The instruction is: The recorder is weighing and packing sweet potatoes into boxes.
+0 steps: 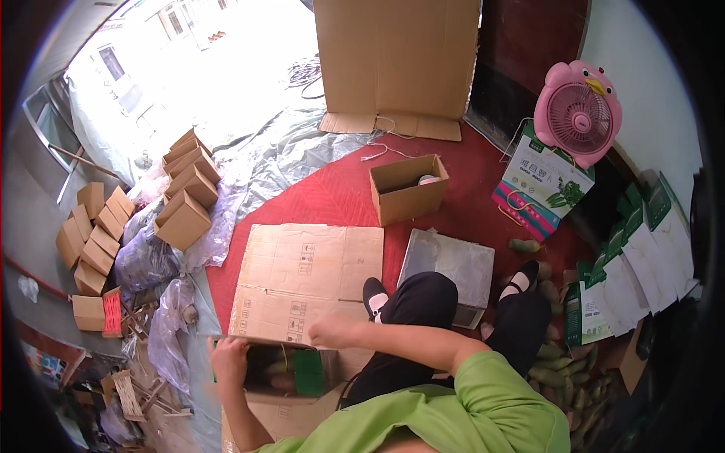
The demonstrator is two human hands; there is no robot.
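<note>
In front of me at the lower left stands an open cardboard box point(260, 387) with a green panel point(308, 372) at its right end. Long tan-green vegetables point(281, 371) lie inside, partly in shadow. My left hand point(229, 361) grips the box's left edge, fingers curled over it. Above the far right edge of the box is my right hand point(330, 330), curled closed and slightly blurred; what it holds, if anything, is hidden. Underneath, a flattened cardboard sheet point(317, 257) covers the red floor.
A grey metal-topped platform point(445, 264) sits before my feet. Beyond it is an open carton point(408, 200) with a roll inside. Empty cartons point(185, 215) stand left. Right are vegetables point(563, 374), green-white folded boxes point(627, 272) and a pink fan point(580, 117) atop a box.
</note>
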